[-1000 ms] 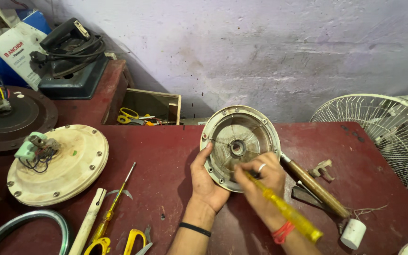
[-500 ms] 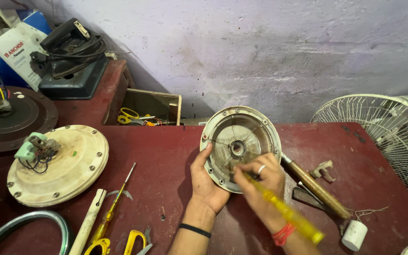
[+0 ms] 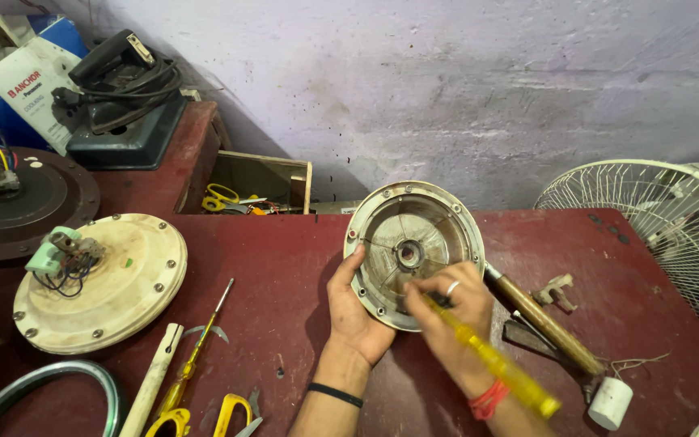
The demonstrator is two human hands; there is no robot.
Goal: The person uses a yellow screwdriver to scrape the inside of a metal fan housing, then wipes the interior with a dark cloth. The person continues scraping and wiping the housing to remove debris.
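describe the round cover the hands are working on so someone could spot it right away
On the dark red worktable, look near the middle, close to the pale purple wall. The round cream-rimmed metal fan housing cover stands tilted on edge, steadied by the left hand, while the right hand works a yellow-handled screwdriver inside it. Unlike the flat cream motor disc with wires at the left, it shows its hollow inside.

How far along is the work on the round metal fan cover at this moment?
Done: the fan cover is off its motor and propped on edge on the red table, hollow side showing. In hand: the left hand steadies its rim while the right hand works a yellow-handled screwdriver inside it. Left: the cream motor housing lies apart with loose wires; nothing is rejoined.
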